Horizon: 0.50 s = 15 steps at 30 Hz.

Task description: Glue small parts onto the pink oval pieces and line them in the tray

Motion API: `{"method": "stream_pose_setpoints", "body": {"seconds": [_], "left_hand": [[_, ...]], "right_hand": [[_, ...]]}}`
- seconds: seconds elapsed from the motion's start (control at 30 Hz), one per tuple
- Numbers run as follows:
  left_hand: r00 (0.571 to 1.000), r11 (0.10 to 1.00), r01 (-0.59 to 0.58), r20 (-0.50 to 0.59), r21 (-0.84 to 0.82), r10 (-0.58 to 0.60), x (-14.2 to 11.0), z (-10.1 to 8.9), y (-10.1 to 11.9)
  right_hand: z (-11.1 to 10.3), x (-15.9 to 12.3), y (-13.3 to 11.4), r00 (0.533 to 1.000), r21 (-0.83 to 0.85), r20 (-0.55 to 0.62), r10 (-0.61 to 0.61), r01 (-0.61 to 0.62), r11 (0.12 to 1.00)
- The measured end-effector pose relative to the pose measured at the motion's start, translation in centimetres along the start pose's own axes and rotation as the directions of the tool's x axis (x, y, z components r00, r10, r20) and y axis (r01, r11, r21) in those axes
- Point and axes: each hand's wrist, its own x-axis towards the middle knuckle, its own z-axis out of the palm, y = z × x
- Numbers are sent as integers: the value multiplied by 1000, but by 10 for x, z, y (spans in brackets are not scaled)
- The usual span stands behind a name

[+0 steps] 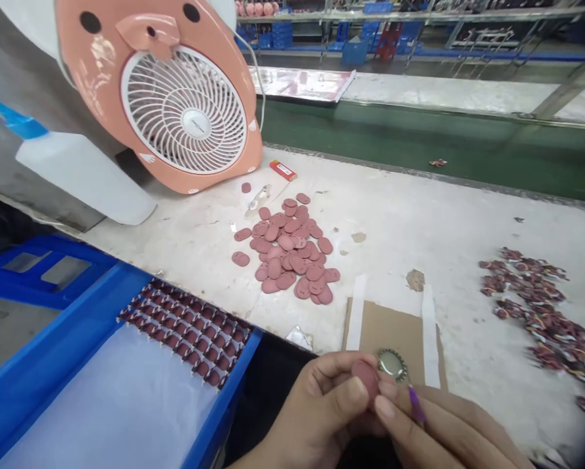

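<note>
Left hand at bottom centre, fingers closed narrow, pinching a pink disc on its edge, likely to keep its face free. Right hand at lower right, fingers narrow around a purple stick. A ridged metal cap sits just past the pink disc, above a cardboard pad taped to the table; can't tell which hand has it, if either. The pad seems placed as a work spot right in front of the person. Loose pink discs lie centre, within reach. Blue tray at lower left holds rows of small dark red pieces, set close by, probably for easy reach. Tangled wired pieces sit far right. Pink fan at upper left, aimed toward the person.
</note>
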Motion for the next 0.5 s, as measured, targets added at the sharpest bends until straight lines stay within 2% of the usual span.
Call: {"method": "stream_pose_setpoints", "body": {"seconds": [0.03, 0.1, 0.17, 0.23, 0.33, 0.5], "left_hand": [[999, 1000, 10, -33, -17, -11, -1, 2, 3], [993, 999, 8, -114, -36, -12, -4, 4, 10], [982, 998, -3, -186, -59, -8, -6, 2, 14], [980, 997, -7, -200, -82, -10, -5, -3, 14], [987, 996, 9, -160, -84, -22, -1, -13, 9], [987, 998, 22, -162, 56, -13, 0, -13, 4]], "right_hand": [[-3, -1, -3, 994, 40, 19, 110, -111, 993], [-13, -2, -3, 951, 147, 27, 308, -309, 940], [-23, -3, 3, 904, 258, 71, 421, -425, 868], [-29, -6, 12, 879, 333, 117, 462, -473, 816], [-27, -13, 19, 860, 306, 153, 487, -510, 804], [-12, -15, 15, 832, 237, 182, 524, -554, 798]]}}
